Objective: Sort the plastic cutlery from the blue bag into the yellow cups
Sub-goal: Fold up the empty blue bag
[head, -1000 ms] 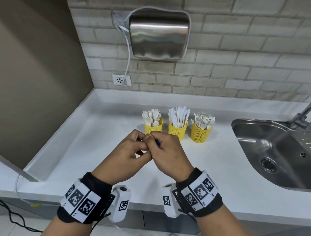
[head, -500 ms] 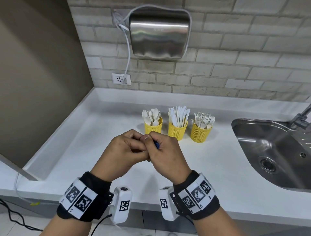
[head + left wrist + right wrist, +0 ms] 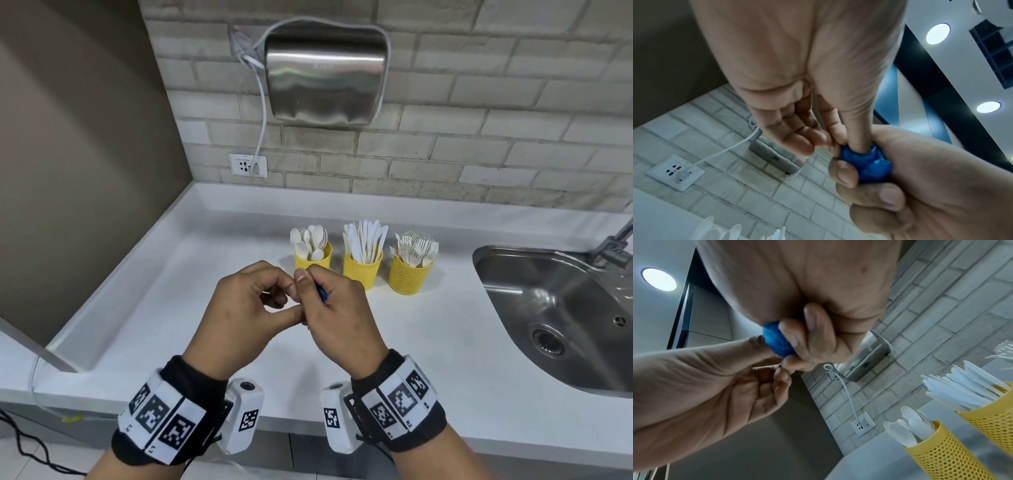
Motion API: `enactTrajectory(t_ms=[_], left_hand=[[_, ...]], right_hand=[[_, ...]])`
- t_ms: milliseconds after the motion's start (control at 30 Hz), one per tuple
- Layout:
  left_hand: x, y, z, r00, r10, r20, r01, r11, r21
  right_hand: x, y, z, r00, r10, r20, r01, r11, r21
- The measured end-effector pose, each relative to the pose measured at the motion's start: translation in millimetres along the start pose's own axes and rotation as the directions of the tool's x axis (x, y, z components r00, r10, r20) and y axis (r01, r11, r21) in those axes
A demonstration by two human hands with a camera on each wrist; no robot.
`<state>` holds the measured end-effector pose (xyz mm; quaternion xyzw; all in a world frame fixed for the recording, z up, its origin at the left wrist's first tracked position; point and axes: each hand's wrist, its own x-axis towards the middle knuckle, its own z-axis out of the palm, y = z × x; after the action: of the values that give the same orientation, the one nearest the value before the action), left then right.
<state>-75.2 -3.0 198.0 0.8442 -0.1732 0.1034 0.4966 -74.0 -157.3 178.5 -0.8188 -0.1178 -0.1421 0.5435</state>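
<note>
Both hands meet in the air over the white counter (image 3: 171,308). My right hand (image 3: 334,310) grips the blue bag (image 3: 869,165), crumpled into a small ball in its fist; only a blue sliver (image 3: 322,294) shows in the head view. My left hand (image 3: 260,305) has its thumb (image 3: 859,129) pushed straight into the bag (image 3: 777,340), its other fingers loosely bent and holding nothing. Behind the hands stand three yellow mesh cups: spoons (image 3: 313,262), knives (image 3: 362,270), forks (image 3: 407,277), each with several white pieces.
A steel sink (image 3: 486,263) with a tap (image 3: 613,250) lies to the right. On the brick wall hang a metal hand dryer (image 3: 325,72) and its socket (image 3: 247,165). A brown wall closes the counter's left end. A cable (image 3: 20,442) hangs below the front edge.
The joined hands have stayed in place over the counter. The left fingers have loosened a little while the thumb keeps working the bag into the right fist.
</note>
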Motion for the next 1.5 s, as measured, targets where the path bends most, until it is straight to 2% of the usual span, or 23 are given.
enactTrajectory(t_ms=[100,233,367,500,600,667,733,833,967,1100,1200,1333,1400,1500], left_hand=[[-5.1,3.5,4.5,0.993,0.113,-0.036,-0.111,0.992,0.059],[-12.7,4.1,12.5,0.967,0.249,0.047,-0.254,0.95,0.18],[-11.0,2.3,20.2,0.953,0.302,0.032,-0.296,0.901,0.318],[-4.4,0.3,19.5,0.946,0.324,-0.006,-0.298,0.877,0.378],[1.3,1.1,19.7,0.938,0.346,-0.024,-0.309,0.864,0.397],[5.1,2.9,24.0,0.937,0.349,-0.022,-0.309,0.855,0.417],[8.6,5.0,28.9,0.937,0.349,-0.015,-0.309,0.846,0.434],[10.3,7.7,32.5,0.941,0.338,0.006,-0.311,0.861,0.403],[-0.2,11.7,35.8,0.95,0.311,0.031,-0.304,0.898,0.318],[-10.9,9.7,34.8,0.969,0.241,0.052,-0.246,0.94,0.235],[-17.8,-0.4,31.4,0.976,0.139,0.166,-0.169,0.969,0.179],[-39.3,-25.5,28.1,0.918,0.023,0.395,-0.129,0.961,0.244],[-54.8,-41.5,28.5,0.862,-0.062,0.503,-0.088,0.959,0.268],[-85.7,-66.7,30.3,0.747,-0.171,0.642,-0.062,0.944,0.324]], right_hand=[[2.1,2.2,-3.4,0.998,0.001,-0.07,0.0,1.0,0.011],[9.1,6.6,-11.4,0.983,0.122,-0.14,-0.096,0.979,0.177],[13.8,0.4,-14.8,0.951,0.299,-0.083,-0.242,0.883,0.402],[14.2,-2.5,-15.3,0.932,0.363,0.006,-0.327,0.832,0.448],[12.4,-3.2,-13.3,0.944,0.327,0.037,-0.314,0.861,0.399],[11.5,0.7,-10.5,0.974,0.225,-0.041,-0.208,0.948,0.241],[11.1,4.6,-10.2,0.99,0.101,-0.102,-0.092,0.992,0.084],[12.8,6.9,-16.0,0.989,0.045,-0.143,-0.041,0.999,0.03],[18.9,15.3,-29.3,0.956,-0.079,-0.284,0.055,0.994,-0.091],[20.1,25.9,-43.8,0.942,-0.096,-0.322,0.023,0.975,-0.223],[11.9,36.3,-52.1,0.945,-0.066,-0.321,-0.027,0.961,-0.276],[-8.9,49.6,-62.8,0.949,0.024,-0.315,-0.127,0.942,-0.311],[-20.4,56.9,-70.4,0.949,0.063,-0.31,-0.166,0.933,-0.318],[-36.9,71.1,-83.4,0.949,0.102,-0.298,-0.206,0.917,-0.341]])
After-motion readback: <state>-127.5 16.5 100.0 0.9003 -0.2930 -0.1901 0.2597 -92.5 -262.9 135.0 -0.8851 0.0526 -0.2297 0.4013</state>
